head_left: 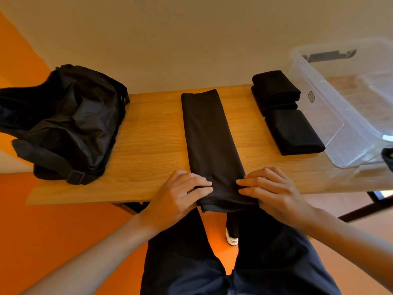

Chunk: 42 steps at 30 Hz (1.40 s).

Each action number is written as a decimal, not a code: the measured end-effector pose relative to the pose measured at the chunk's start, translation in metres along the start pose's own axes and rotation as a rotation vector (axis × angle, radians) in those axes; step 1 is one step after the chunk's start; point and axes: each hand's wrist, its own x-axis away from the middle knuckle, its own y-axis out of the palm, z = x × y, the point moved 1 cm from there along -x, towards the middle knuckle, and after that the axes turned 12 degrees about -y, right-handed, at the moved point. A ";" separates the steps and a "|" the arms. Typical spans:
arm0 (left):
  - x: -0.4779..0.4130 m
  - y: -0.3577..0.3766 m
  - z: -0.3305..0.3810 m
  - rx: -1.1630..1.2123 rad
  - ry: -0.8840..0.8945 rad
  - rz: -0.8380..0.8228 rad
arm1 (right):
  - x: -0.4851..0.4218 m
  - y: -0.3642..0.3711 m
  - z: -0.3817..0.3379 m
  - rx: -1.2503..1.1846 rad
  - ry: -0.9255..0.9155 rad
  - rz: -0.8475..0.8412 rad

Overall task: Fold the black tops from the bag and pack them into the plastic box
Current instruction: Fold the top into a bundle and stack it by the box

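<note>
On table (148, 135), centre: one top (209, 137), black, matte, smooth cloth, folded to a long narrow strip. Runs from far edge to near edge, flat on the wood, near end just over the edge.

Two hands at that near end. Left hand (180, 194) on the strip's left side, fingers curled over the cloth, thumb hidden; grips that edge. Right hand (274, 192) mirrored on the right side, fingers bent, tips on the cloth, grips the opposite edge. Fingertips of the two facing but apart, with the strip's middle between them.

Right of strip: two black folded bundles, compact rectangles, set end to end and touching. Far bundle (274, 90) looks layered; cannot tell whether one garment or two. Near bundle (294, 132) thick, with rounded folds.

Far right: one box (331, 116), clear plastic, rectangular, rounded corners, just beside the bundles. Wood grain shows through the base. One dark latch (329, 55) at the far end, one small label (311, 96) on the left wall.

Left: one bag (70, 124), black, shiny crinkled fabric, slumped and shapeless. One webbing strap (42, 154) with a buckle (74, 177) along the near side. Well apart from the strip.

Table: one, light wood-grain top, dark legs (361, 209). Below: dark trousers (191, 252), one white shoe (231, 239), orange floor (63, 231). Behind: cream wall (191, 39).
</note>
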 end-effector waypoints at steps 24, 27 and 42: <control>-0.087 0.002 -0.048 0.689 -1.011 0.149 | -0.101 0.017 0.096 -0.634 1.057 0.031; -0.096 0.007 -0.058 0.645 -1.084 0.103 | -0.105 0.022 0.105 -0.560 1.106 -0.039; -0.108 -0.018 -0.097 0.520 -0.901 -0.309 | -0.117 0.030 0.112 -0.137 0.668 -0.094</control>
